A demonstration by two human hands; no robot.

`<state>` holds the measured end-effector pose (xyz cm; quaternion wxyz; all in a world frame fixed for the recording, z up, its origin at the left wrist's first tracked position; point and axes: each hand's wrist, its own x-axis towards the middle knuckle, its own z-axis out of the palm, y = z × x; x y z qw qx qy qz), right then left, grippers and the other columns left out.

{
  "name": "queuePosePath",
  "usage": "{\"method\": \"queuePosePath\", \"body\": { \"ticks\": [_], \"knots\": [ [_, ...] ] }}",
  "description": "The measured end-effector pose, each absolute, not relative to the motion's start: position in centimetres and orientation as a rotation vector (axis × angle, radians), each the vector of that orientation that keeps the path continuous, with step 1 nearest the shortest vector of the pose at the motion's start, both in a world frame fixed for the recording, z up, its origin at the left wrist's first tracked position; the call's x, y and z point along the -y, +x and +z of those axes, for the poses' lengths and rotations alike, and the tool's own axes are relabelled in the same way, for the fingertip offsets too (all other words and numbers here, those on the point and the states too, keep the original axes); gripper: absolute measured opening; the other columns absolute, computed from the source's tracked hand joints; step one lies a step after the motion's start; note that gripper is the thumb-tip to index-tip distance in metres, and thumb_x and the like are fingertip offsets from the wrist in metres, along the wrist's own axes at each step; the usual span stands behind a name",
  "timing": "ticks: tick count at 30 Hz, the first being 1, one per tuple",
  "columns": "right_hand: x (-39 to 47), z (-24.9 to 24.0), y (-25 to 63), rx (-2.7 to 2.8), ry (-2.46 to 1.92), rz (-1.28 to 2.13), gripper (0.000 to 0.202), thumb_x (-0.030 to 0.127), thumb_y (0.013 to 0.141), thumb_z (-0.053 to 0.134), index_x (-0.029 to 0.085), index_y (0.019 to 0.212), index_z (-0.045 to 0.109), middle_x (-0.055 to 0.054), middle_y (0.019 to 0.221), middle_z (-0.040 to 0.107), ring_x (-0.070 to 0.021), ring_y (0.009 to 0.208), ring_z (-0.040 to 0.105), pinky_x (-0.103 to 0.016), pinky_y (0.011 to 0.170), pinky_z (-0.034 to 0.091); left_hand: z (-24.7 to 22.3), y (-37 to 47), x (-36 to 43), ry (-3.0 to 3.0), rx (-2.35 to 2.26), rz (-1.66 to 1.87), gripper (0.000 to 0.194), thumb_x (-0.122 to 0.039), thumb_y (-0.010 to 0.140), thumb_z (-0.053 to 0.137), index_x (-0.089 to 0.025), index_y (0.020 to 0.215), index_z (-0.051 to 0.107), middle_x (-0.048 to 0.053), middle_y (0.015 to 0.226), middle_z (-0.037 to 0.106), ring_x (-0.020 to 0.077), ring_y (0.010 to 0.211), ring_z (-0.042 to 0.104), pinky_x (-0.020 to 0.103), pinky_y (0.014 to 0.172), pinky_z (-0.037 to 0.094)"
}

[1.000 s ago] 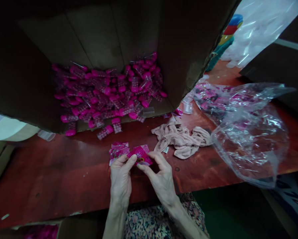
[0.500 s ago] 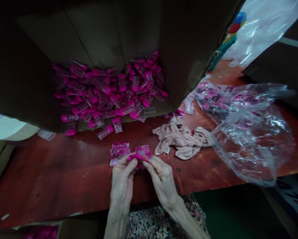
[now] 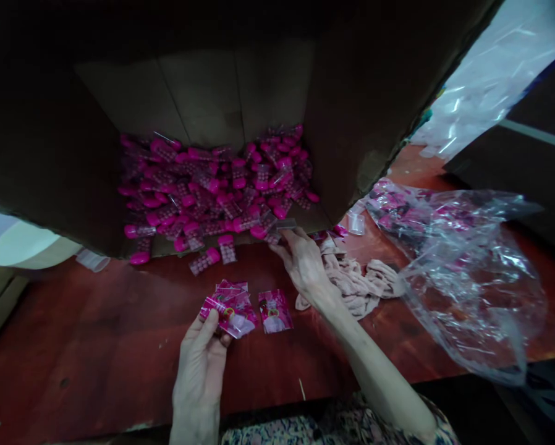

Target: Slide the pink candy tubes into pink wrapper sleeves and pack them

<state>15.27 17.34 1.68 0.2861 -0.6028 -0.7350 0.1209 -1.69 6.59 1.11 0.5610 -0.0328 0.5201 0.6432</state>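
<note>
My left hand (image 3: 201, 364) pinches a pink printed packet (image 3: 233, 316) between thumb and fingers, above the red tabletop. Behind it lie a few more pink packets (image 3: 231, 287), partly covered, and another single packet (image 3: 275, 311) rests flat to the right. My right hand (image 3: 303, 262) reaches to the front edge of the cardboard box (image 3: 351, 154), its fingers apart. Its fingertips are beside a clear plastic piece (image 3: 285, 224) and pink-capped clear bottles (image 3: 259, 230) filled with small beads; whether they touch is unclear.
Many such bottles fill the box floor, and two lie outside it, including one bottle (image 3: 227, 248). A crumpled pale cloth (image 3: 356, 284) lies under my right forearm. Right of it spreads a clear plastic bag (image 3: 472, 278) with pink packets. A white bowl (image 3: 31, 247) stands at left.
My right hand has let go of the pink packet and moved forward to the box edge. My left hand has shifted left, now holding a packet alone. The view has tilted slightly.
</note>
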Motion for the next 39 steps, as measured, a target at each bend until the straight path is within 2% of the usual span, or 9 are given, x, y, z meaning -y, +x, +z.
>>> {"method": "queuePosePath", "body": {
  "ticks": [5, 8, 15, 17, 20, 24, 31, 35, 39],
  "knots": [
    [-20.8, 0.8, 13.4, 2.097, -1.583, 0.212, 0.042, 0.004, 0.078, 0.046, 0.013, 0.118, 0.054, -0.018, 0.118, 0.051, -0.0316, 0.102, 0.045, -0.042, 0.082, 0.037, 1.8, -1.7, -6.4, -0.130, -1.189, 1.517, 0.010, -0.005, 0.064, 0.071, -0.012, 0.070, 0.067, 0.000, 0.064, 0.067, 0.0073, 0.048, 0.056, 0.014, 0.039, 0.042],
    [-21.1, 0.2, 13.4, 2.175, -1.522, 0.194, 0.038, 0.004, 0.080, 0.045, 0.013, 0.116, 0.056, -0.018, 0.125, 0.048, -0.0342, 0.109, 0.038, -0.047, 0.087, 0.034, 2.1, -1.8, -6.5, -0.158, -1.159, 1.523, 0.009, -0.004, 0.067, 0.068, -0.013, 0.069, 0.067, 0.000, 0.062, 0.065, 0.0066, 0.047, 0.055, 0.014, 0.039, 0.042],
    [-19.3, 0.5, 12.8, 2.186, -1.420, 0.268, 0.029, 0.005, 0.086, 0.041, 0.013, 0.108, 0.058, -0.017, 0.124, 0.051, -0.0295, 0.114, 0.039, -0.046, 0.096, 0.030, 1.8, -2.2, -7.0, -0.219, -1.150, 1.535, 0.019, 0.000, 0.075, 0.058, -0.014, 0.067, 0.067, 0.001, 0.061, 0.066, 0.0079, 0.046, 0.056, 0.014, 0.036, 0.039],
    [-17.8, 0.5, 12.5, 2.124, -1.412, 0.339, 0.025, 0.006, 0.086, 0.042, 0.014, 0.103, 0.059, -0.016, 0.117, 0.055, -0.0274, 0.109, 0.045, -0.043, 0.093, 0.034, 2.0, -2.2, -7.2, -0.233, -1.145, 1.533, 0.024, 0.001, 0.078, 0.053, -0.014, 0.066, 0.066, 0.001, 0.059, 0.065, 0.0078, 0.045, 0.056, 0.014, 0.035, 0.038],
    [-14.8, 0.4, 12.4, 1.969, -1.427, 0.495, 0.020, 0.012, 0.090, 0.039, 0.015, 0.099, 0.057, -0.010, 0.090, 0.063, -0.0209, 0.083, 0.057, -0.032, 0.074, 0.044, 2.4, -2.1, -7.3, -0.272, -1.146, 1.533, 0.026, 0.001, 0.080, 0.050, -0.014, 0.068, 0.066, 0.001, 0.059, 0.066, 0.0072, 0.044, 0.056, 0.014, 0.035, 0.038],
    [-10.5, 0.6, 13.3, 1.760, -1.427, 0.724, 0.027, 0.024, 0.096, 0.030, 0.014, 0.098, 0.055, -0.002, 0.070, 0.061, -0.0128, 0.060, 0.058, -0.022, 0.057, 0.047, 2.8, -1.5, -7.5, -0.247, -1.111, 1.559, 0.019, -0.001, 0.079, 0.054, -0.014, 0.073, 0.066, 0.000, 0.063, 0.067, 0.0070, 0.048, 0.057, 0.014, 0.040, 0.042],
    [-6.0, 3.0, 13.9, 1.282, -1.237, 1.354, 0.025, 0.034, 0.090, 0.043, 0.018, 0.096, 0.063, -0.002, 0.077, 0.065, -0.0130, 0.071, 0.063, -0.022, 0.065, 0.054, 3.2, 0.1, -8.1, -0.192, -1.057, 1.542, 0.010, -0.007, 0.077, 0.060, -0.013, 0.071, 0.065, 0.001, 0.063, 0.067, 0.0076, 0.050, 0.058, 0.016, 0.045, 0.043],
    [-4.7, 3.1, 13.3, 1.294, -1.271, 1.370, 0.026, 0.036, 0.090, 0.044, 0.021, 0.100, 0.063, -0.002, 0.076, 0.067, -0.0167, 0.079, 0.064, -0.023, 0.067, 0.054, 2.9, 0.3, -8.3, -0.200, -1.056, 1.543, 0.004, -0.009, 0.074, 0.065, -0.013, 0.072, 0.065, 0.002, 0.064, 0.068, 0.0076, 0.051, 0.058, 0.015, 0.044, 0.041],
    [-4.3, 2.2, 12.9, 1.355, -1.358, 1.280, 0.029, 0.037, 0.091, 0.042, 0.019, 0.106, 0.059, -0.003, 0.074, 0.066, -0.0170, 0.075, 0.063, -0.023, 0.064, 0.053, 2.5, 0.2, -8.1, -0.152, -1.053, 1.556, 0.005, -0.011, 0.070, 0.069, -0.012, 0.074, 0.066, 0.001, 0.066, 0.068, 0.0073, 0.052, 0.058, 0.016, 0.045, 0.042]
  ]
}}
